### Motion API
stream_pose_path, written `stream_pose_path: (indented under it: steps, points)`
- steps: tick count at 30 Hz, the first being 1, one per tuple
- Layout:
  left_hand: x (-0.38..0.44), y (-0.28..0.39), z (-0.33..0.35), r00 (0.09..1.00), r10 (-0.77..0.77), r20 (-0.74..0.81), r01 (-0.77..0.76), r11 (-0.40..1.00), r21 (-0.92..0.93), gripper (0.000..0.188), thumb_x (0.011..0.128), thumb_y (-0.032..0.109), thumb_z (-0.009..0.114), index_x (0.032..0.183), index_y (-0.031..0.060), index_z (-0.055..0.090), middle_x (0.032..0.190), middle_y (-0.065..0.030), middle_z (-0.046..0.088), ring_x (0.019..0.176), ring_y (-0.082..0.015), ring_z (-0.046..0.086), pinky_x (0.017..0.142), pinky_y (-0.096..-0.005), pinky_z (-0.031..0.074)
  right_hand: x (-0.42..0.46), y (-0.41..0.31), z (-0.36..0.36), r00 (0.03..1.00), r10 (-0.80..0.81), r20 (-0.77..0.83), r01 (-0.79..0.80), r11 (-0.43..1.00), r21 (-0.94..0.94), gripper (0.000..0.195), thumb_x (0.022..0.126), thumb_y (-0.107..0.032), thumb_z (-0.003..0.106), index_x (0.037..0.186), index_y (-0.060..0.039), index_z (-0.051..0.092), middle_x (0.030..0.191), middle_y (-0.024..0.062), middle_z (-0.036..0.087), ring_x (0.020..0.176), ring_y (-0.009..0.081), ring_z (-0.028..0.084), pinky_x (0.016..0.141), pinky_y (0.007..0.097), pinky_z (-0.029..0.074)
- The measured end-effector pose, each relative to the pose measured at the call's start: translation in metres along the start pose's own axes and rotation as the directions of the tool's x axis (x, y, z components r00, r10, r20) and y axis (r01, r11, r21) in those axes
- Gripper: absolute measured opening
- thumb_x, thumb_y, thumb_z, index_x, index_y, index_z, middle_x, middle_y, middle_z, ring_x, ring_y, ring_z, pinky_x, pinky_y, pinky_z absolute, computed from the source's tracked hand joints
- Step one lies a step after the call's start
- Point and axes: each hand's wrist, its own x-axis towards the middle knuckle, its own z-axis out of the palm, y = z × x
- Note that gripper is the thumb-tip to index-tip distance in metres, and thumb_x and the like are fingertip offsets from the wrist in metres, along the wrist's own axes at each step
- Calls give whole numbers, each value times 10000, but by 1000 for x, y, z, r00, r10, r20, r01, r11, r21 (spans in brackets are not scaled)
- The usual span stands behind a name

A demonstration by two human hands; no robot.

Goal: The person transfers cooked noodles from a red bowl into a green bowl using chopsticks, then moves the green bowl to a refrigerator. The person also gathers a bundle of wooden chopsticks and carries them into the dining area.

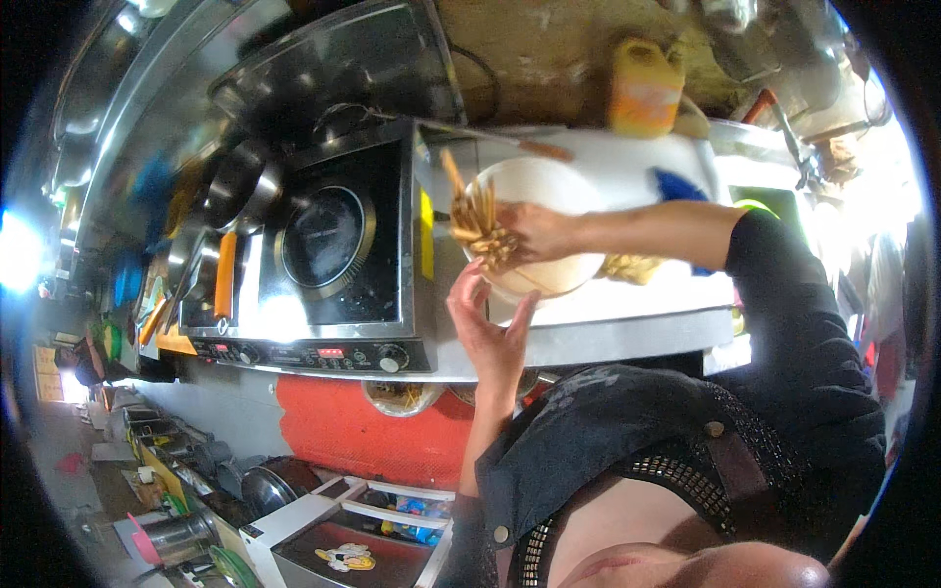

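Note:
My right hand (540,229) is shut on a bundle of tan, stick-like strips (481,213), perhaps dried bean curd. The strips fan out past the left side of a white bowl (562,187), which lies beneath the hand. At the bowl's near left edge, my left hand (489,309) has its thumb and fingers spread. Its fingertips are close to the strips and the rim; whether they touch is unclear. One thin strip (523,281) shows at the bowl's near side. More tan pieces (628,268) lie to its right, under my right forearm.
Left of the bowl stands an induction cooktop (323,235), with an orange-handled pan (246,184) at its far left. A yellow jug (647,88) stands behind the white counter (662,305). A blue cloth-like item (676,184) lies by my forearm. Below is a container (401,397) on a red surface (367,434).

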Motion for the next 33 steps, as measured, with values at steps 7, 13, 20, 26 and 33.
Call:
stream_pose_path:
  steps: [7,13,20,26,33]
  points:
    - [43,-47,-9,992,110,69,-125,952,278,1015,707,384,776,1446,80,149,1384,-237,255,1319,-389,248,1043,-539,326,15,22,13,947,177,268,-282,856,432,610,763,-178,736,1267,-41,420,1224,148,478,1117,203,497,974,335,422]
    - [59,-48,-10,924,-252,288,296,948,-119,1005,706,365,784,1408,80,125,1288,-219,358,1173,-324,465,921,-430,487,28,-16,1,875,266,404,-429,40,903,607,829,-138,667,1325,-17,338,1228,131,431,1142,252,470,1036,359,412]
    - [76,-25,-18,905,-290,310,386,867,-315,895,725,368,775,1373,48,247,1235,-158,459,1135,-242,502,947,-369,459,42,-5,13,976,189,112,-142,155,978,629,756,-147,742,1266,13,409,1190,118,515,1089,212,537,961,335,464]
    - [107,-34,-33,972,-83,221,100,992,-70,709,839,310,683,1376,49,302,1227,-101,499,1095,-184,499,947,-326,402,69,-31,-10,933,352,-78,-131,533,836,534,726,-187,730,1186,-12,524,1055,104,629,976,175,589,876,311,475]
    - [149,55,-15,966,198,167,-138,938,-317,734,822,446,660,1355,51,347,1193,-143,516,1100,-240,523,944,-373,447,85,-53,-58,711,221,-667,123,895,428,374,758,-264,680,997,-6,551,836,149,643,737,236,629,677,362,510]
